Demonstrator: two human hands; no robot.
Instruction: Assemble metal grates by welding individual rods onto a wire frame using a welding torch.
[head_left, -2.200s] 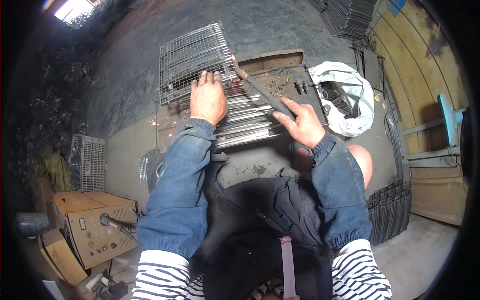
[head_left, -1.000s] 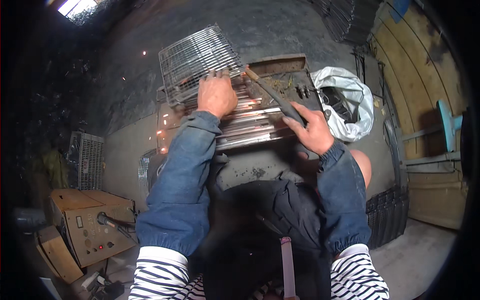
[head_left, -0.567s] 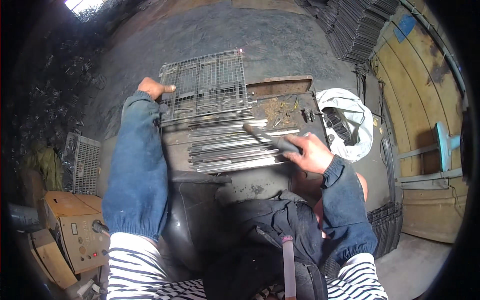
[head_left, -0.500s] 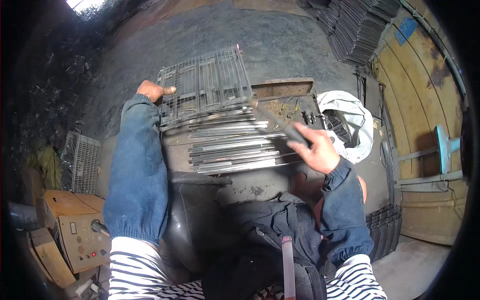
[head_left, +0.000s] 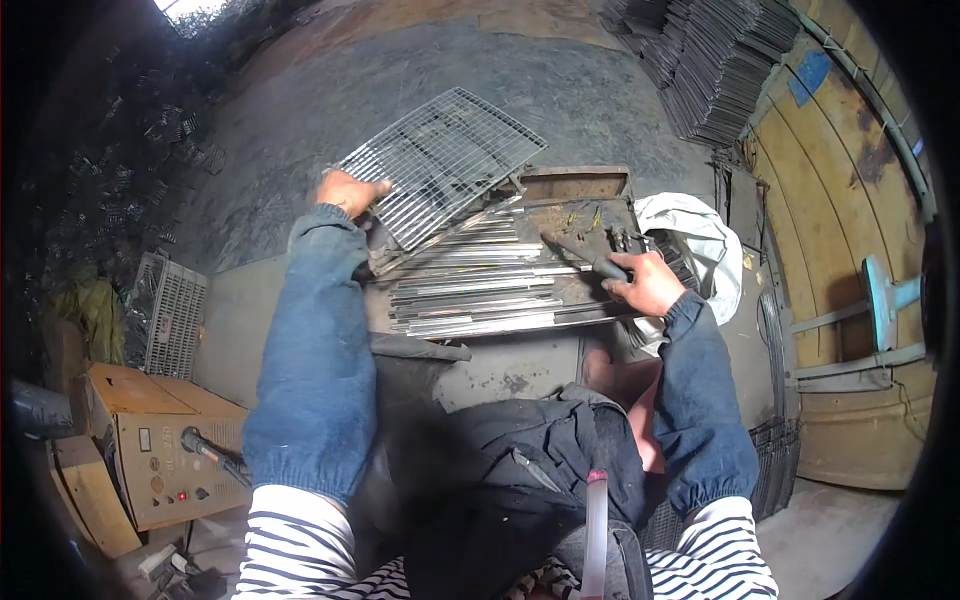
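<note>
Wire rack (head_left: 455, 160) slants lengthwise away and right from your left hand (head_left: 348, 193), gripping its end, while your farther right hand (head_left: 652, 284) clasps a dark-handled tool (head_left: 598, 263).

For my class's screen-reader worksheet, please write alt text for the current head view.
A person's left hand holds a wire grid by its left side, while the right hand grips a dark-handled tool. Thin metal rods lie on the worktable, and an orange-topped machine stands at lower left.
</note>
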